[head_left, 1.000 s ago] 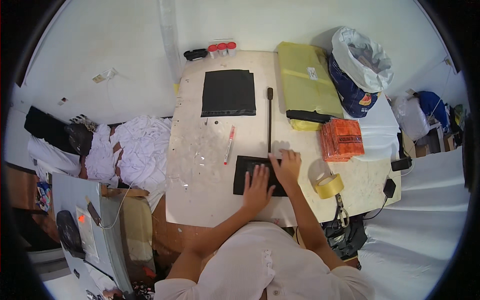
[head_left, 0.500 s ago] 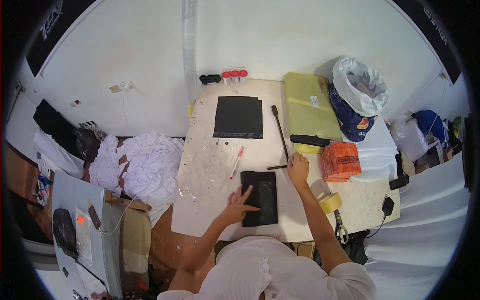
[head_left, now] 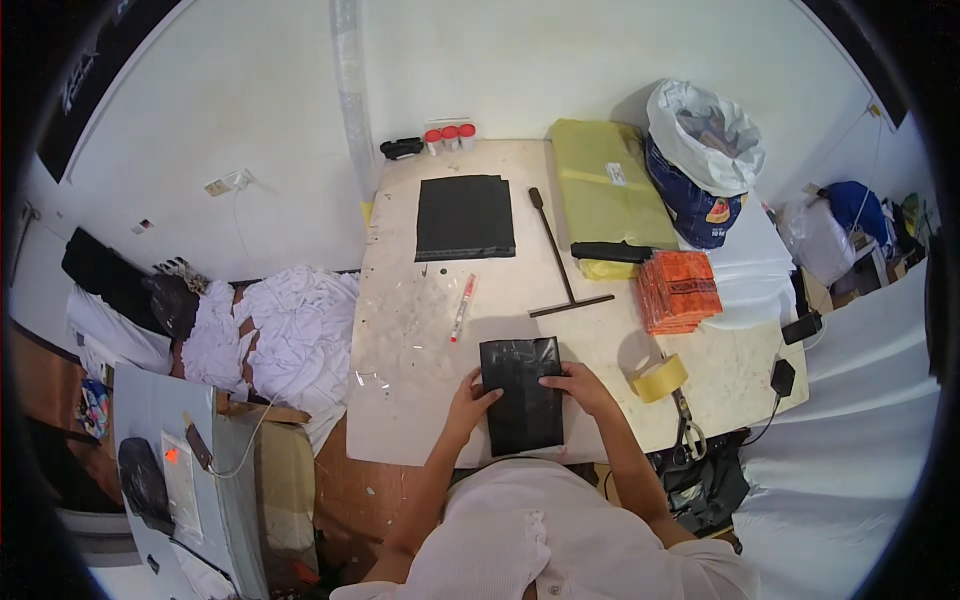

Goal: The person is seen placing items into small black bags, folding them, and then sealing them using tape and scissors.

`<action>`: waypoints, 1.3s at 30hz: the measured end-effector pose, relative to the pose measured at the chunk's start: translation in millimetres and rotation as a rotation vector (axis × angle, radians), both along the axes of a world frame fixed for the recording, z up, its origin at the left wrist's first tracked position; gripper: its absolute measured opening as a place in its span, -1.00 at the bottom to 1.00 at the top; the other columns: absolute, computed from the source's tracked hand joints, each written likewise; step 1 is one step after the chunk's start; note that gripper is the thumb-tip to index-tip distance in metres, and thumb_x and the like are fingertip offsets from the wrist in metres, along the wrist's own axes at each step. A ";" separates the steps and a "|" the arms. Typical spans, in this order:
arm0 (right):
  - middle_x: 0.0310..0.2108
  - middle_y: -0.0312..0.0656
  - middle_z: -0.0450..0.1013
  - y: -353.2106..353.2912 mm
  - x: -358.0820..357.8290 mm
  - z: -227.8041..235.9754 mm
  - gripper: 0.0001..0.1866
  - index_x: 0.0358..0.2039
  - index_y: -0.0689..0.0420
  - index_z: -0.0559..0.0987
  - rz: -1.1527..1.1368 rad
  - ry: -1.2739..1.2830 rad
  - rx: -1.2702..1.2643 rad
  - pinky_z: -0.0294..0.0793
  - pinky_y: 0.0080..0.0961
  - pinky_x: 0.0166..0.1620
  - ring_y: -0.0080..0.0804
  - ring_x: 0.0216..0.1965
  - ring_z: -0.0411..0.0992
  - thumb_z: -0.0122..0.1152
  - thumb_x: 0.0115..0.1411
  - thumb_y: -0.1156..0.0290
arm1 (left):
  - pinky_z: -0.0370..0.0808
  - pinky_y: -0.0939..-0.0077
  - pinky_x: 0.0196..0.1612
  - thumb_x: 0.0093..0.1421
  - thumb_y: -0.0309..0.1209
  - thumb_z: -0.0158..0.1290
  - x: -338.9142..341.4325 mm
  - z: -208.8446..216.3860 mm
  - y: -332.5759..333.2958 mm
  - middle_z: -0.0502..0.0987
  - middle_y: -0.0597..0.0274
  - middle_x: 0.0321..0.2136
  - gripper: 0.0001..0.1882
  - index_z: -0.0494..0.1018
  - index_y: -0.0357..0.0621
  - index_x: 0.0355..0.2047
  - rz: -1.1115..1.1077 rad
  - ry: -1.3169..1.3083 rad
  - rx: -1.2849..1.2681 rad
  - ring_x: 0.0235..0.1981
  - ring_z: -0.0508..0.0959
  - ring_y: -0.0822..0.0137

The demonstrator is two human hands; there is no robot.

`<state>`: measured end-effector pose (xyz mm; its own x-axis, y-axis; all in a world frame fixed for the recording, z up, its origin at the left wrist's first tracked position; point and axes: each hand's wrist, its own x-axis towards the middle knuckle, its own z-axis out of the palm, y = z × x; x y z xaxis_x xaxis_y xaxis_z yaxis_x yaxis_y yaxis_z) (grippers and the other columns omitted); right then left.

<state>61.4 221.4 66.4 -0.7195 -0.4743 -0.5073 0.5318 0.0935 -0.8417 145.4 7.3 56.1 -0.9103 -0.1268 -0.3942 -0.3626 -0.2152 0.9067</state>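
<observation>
A folded black plastic bag (head_left: 524, 408) is between my hands at the near edge of the table, its glossy face up. My left hand (head_left: 467, 403) grips its left edge, thumb over the top and fingers partly hidden behind. On the opposite edge my right hand (head_left: 582, 386) has its thumb on the bag's surface. Beyond it lies a dark T-shaped rod (head_left: 555, 245), its crossbar toward me. A marker pen with red markings (head_left: 463, 308) rests left of the rod. Farther back is a flat stack of black plastic bags (head_left: 465, 218).
On the right are a roll of yellow tape (head_left: 660, 380), scissors (head_left: 689, 430), a stack of orange packets (head_left: 680, 292), yellow plastic packaging (head_left: 610, 190) and a blue-and-white sack (head_left: 695, 185). Red-lidded jars (head_left: 450, 138) stand at the back. White cloth (head_left: 300, 325) is heaped left of the table.
My right hand has left the T-shaped rod's crossbar and come to the black bag's right edge. My left hand has moved from the bag's top face to its left edge.
</observation>
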 end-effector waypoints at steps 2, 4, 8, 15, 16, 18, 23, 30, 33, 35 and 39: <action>-0.35 -0.22 0.49 1.2 5.3 1.5 -0.70 -0.25 0.28 0.51 -0.076 -0.090 -0.084 0.42 -0.54 -0.26 -0.47 -0.36 0.44 0.28 -0.02 0.46 | 0.39 0.57 -0.09 0.04 -0.42 0.16 -1.7 5.5 1.1 0.49 0.11 -0.21 -0.46 0.26 -0.43 -0.01 -0.019 -0.029 0.147 -0.24 0.49 0.35; -0.31 -0.19 0.49 2.4 10.8 5.8 -0.71 -0.23 0.29 0.50 -0.151 -0.177 -0.167 0.44 -0.52 -0.20 -0.43 -0.32 0.46 0.25 -0.02 0.54 | 0.43 0.56 -0.15 0.06 -0.38 0.15 -2.7 6.9 5.5 0.52 0.11 -0.29 -0.64 0.42 -0.41 -0.20 -0.062 -0.222 0.265 -0.27 0.52 0.35; -0.31 -0.14 0.50 7.4 17.8 7.8 -0.71 -0.22 0.33 0.50 -0.144 -0.287 -0.238 0.45 -0.48 -0.12 -0.37 -0.24 0.48 0.23 0.00 0.56 | 0.46 0.55 -0.19 0.04 -0.38 0.16 -8.3 6.7 11.7 0.54 0.09 -0.32 -0.64 0.44 -0.45 -0.24 -0.110 -0.246 0.410 -0.31 0.54 0.34; -0.31 -0.11 0.50 10.2 23.2 -3.3 -0.71 -0.24 0.36 0.50 -0.284 -0.312 -0.234 0.47 -0.50 -0.18 -0.36 -0.32 0.49 0.25 -0.01 0.55 | 0.48 0.52 -0.21 0.00 -0.37 0.20 -16.9 -3.7 17.5 0.54 0.02 -0.33 -0.59 0.42 -0.50 -0.25 -0.151 -0.264 0.320 -0.33 0.55 0.27; -0.31 -0.11 0.50 11.0 22.3 -3.8 -0.71 -0.24 0.36 0.50 -0.283 -0.311 -0.232 0.47 -0.50 -0.18 -0.36 -0.32 0.49 0.25 -0.01 0.55 | 0.48 0.51 -0.20 -0.01 -0.37 0.20 -18.6 -3.3 18.4 0.54 0.01 -0.33 -0.58 0.42 -0.50 -0.25 -0.145 -0.268 0.318 -0.32 0.55 0.26; -0.33 -0.13 0.50 13.5 20.5 -4.4 -0.73 -0.27 0.34 0.51 -0.309 -0.328 -0.264 0.47 -0.50 -0.21 -0.38 -0.33 0.49 0.26 -0.02 0.53 | 0.48 0.50 -0.20 0.00 -0.35 0.19 -18.0 -1.5 18.1 0.54 0.02 -0.32 -0.59 0.42 -0.49 -0.25 -0.145 -0.260 0.346 -0.32 0.55 0.27; -0.31 -0.12 0.50 25.6 15.9 -12.2 -0.73 -0.24 0.35 0.49 -0.162 -0.285 -0.130 0.45 -0.46 -0.14 -0.39 -0.28 0.49 0.22 0.02 0.53 | 0.48 0.47 -0.19 0.04 -0.32 0.17 -15.4 -2.9 15.0 0.54 0.07 -0.32 -0.60 0.43 -0.43 -0.23 -0.165 -0.302 0.443 -0.31 0.55 0.30; -0.33 -0.15 0.51 26.9 26.2 -17.8 -0.76 -0.27 0.33 0.51 -0.142 -0.267 -0.158 0.45 -0.46 -0.16 -0.40 -0.28 0.48 0.22 0.04 0.50 | 0.43 0.52 -0.16 0.11 -0.29 0.10 -14.5 -2.0 2.1 0.55 0.16 -0.34 -0.66 0.46 -0.36 -0.25 -0.259 -0.269 0.315 -0.31 0.53 0.38; -0.34 -0.23 0.51 31.4 26.5 -18.3 -0.78 -0.29 0.26 0.54 -0.090 -0.268 -0.168 0.42 -0.53 -0.16 -0.48 -0.33 0.46 0.23 0.05 0.43 | 0.39 0.59 -0.20 0.14 -0.23 0.06 -16.7 9.6 -10.9 0.55 0.24 -0.35 -0.67 0.48 -0.29 -0.26 -0.432 -0.238 0.162 -0.35 0.51 0.44; -0.34 -0.23 0.51 32.1 25.9 -16.7 -0.80 -0.29 0.26 0.54 -0.078 -0.267 -0.183 0.43 -0.54 -0.17 -0.49 -0.33 0.46 0.20 0.08 0.43 | 0.38 0.63 -0.22 0.16 -0.20 0.03 -17.8 13.1 -16.8 0.55 0.28 -0.36 -0.67 0.49 -0.25 -0.26 -0.510 -0.269 0.088 -0.38 0.50 0.47; -0.33 -0.24 0.51 34.7 23.3 -23.8 -0.81 -0.29 0.25 0.54 -0.016 -0.220 -0.218 0.43 -0.58 -0.17 -0.53 -0.33 0.46 0.13 0.15 0.41 | 0.39 0.65 -0.31 0.16 -0.17 0.03 -24.3 2.4 -24.4 0.55 0.33 -0.43 -0.66 0.52 -0.22 -0.30 -0.508 -0.227 0.050 -0.43 0.49 0.49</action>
